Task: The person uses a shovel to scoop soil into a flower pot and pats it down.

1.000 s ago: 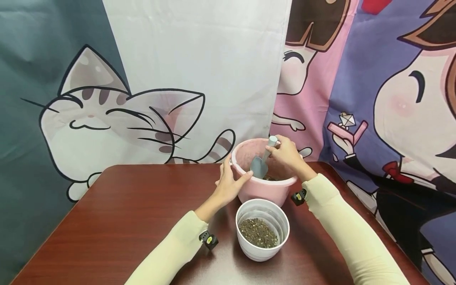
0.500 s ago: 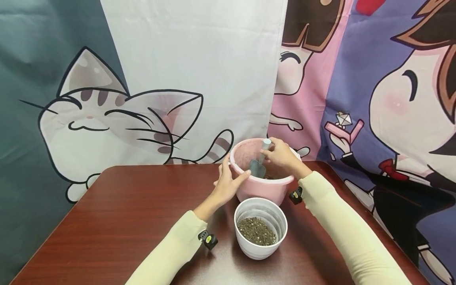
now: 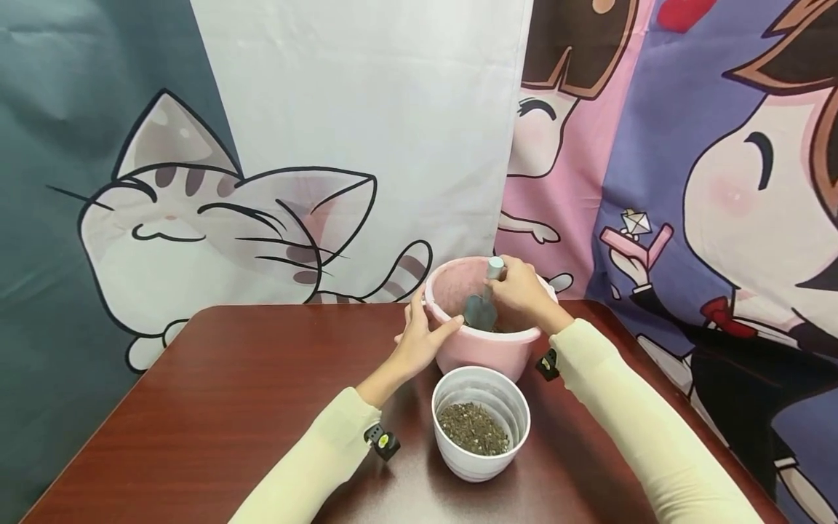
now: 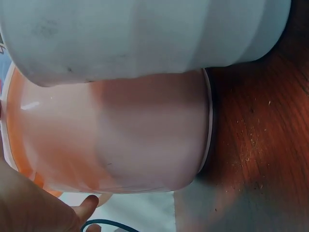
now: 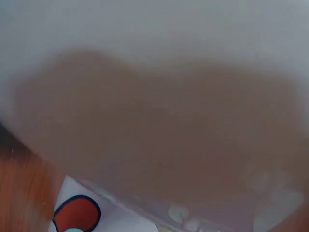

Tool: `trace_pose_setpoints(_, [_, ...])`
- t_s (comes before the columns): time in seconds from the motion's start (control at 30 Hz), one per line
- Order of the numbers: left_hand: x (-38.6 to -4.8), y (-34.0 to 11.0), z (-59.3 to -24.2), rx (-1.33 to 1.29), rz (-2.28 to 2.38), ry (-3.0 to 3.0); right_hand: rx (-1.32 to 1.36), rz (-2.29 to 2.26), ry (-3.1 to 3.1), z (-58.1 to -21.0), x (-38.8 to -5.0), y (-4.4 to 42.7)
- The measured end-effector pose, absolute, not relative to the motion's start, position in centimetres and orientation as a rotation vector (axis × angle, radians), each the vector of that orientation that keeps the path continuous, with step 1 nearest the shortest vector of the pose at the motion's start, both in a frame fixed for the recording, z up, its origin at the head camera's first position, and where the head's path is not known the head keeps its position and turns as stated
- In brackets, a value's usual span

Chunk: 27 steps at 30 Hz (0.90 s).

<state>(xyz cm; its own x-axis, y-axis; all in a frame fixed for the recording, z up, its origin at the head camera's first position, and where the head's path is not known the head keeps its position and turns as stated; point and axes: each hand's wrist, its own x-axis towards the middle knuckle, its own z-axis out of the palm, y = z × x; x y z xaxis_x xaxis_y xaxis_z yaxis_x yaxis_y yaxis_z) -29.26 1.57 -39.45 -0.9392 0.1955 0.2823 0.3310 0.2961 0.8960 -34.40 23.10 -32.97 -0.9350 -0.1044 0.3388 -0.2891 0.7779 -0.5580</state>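
A pink pot (image 3: 484, 352) stands at the back of the table. My left hand (image 3: 419, 340) grips its left rim, the thumb over the edge. In the left wrist view the same hand (image 4: 36, 205) lies beside the pink wall (image 4: 145, 130). My right hand (image 3: 522, 290) holds the handle of a small trowel (image 3: 481, 313), its blade down inside the pink pot. The soil under the blade is mostly hidden. Just in front stands a white pot (image 3: 478, 466) with dark soil (image 3: 473, 428) in it.
The brown table (image 3: 262, 393) stretches to the left. Dark crumbs (image 4: 251, 145) lie on it near the pots. Behind the table hangs a printed cloth (image 3: 366, 87). A blurred pale surface fills most of the right wrist view.
The trowel has tilted more upright and its blade sits slightly lower in the pink pot, my right hand moving with it. My left hand keeps its place on the rim.
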Motion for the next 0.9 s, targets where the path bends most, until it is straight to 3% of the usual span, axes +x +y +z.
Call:
trace_pose_setpoints(0.67, [-29.59, 1.12, -39.28, -0.599, -1.688, -2.482, 0.443, 0.780, -2.781, -32.73, -34.94, 23.40])
trace_pose_setpoints(0.9, [-29.55, 0.92, -39.19, -0.609, -1.684, -2.514, 0.595, 1.010, -2.835, -32.96, -34.93, 23.23])
